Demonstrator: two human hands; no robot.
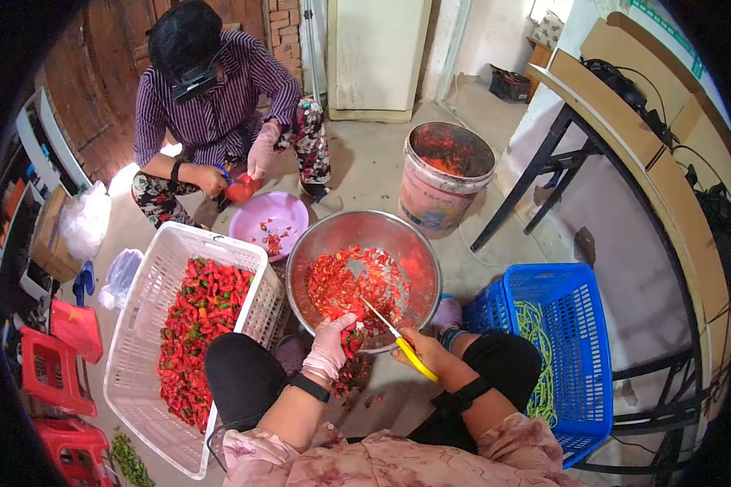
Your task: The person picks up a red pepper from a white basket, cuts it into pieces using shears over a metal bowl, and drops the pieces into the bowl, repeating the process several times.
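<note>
My left hand (326,349), in a thin pale glove, is closed on a red pepper (352,340) at the near rim of a large steel bowl (423,284). Yellow-handled scissors (415,358) are gripped in my right hand (432,352), their blades pointing up and left over the bowl, close to the pepper. Chopped red pepper pieces (333,281) cover much of the bowl's bottom. Beside my left knee stands a white plastic crate (126,357) heaped with whole red peppers (203,325), some partly green.
Across from me a person (211,105) cuts something red over a purple basin (296,213). A tall bucket (434,195) with red residue stands behind the bowl. To the right are a blue crate (589,357) and a table (625,146); red stools (53,365) stand left.
</note>
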